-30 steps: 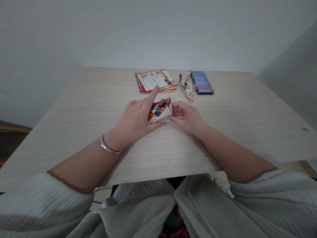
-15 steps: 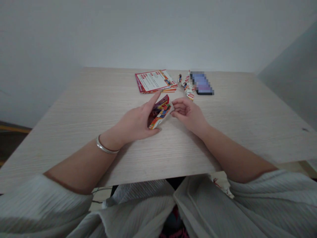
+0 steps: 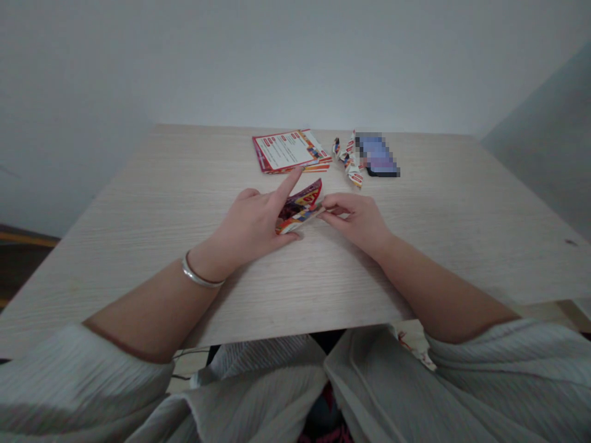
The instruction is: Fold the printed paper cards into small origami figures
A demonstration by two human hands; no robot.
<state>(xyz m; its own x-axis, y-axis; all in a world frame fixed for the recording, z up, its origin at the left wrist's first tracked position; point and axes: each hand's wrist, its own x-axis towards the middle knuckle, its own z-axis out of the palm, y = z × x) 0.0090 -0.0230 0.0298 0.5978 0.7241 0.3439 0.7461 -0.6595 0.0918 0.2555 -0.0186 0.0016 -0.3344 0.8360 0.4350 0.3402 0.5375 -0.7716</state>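
Observation:
Between my hands, over the table, is a small colourful printed sheet of paper (image 3: 300, 215), partly folded so that one flap rises above the other. My left hand (image 3: 252, 221) holds its left side, with the thumb along the near edge and the index finger stretched out beyond the far edge. Its other fingers are mostly hidden. At the right end of the sheet, my right hand (image 3: 357, 218) pinches the lower flap between thumb and fingers. A silver bangle (image 3: 198, 274) circles my left wrist.
Behind my hands, a stack of printed sheets (image 3: 289, 151) lies on the pale wooden table (image 3: 462, 234). To its right are several crumpled or folded paper pieces (image 3: 348, 163) beside a phone (image 3: 377, 155). A grey wall (image 3: 295, 61) rises behind the table.
The sheet's lower flap has tipped flatter, and the two flaps stand further apart at the right end. My right hand has closed its pinch and dipped slightly. My left hand stays nearly in place.

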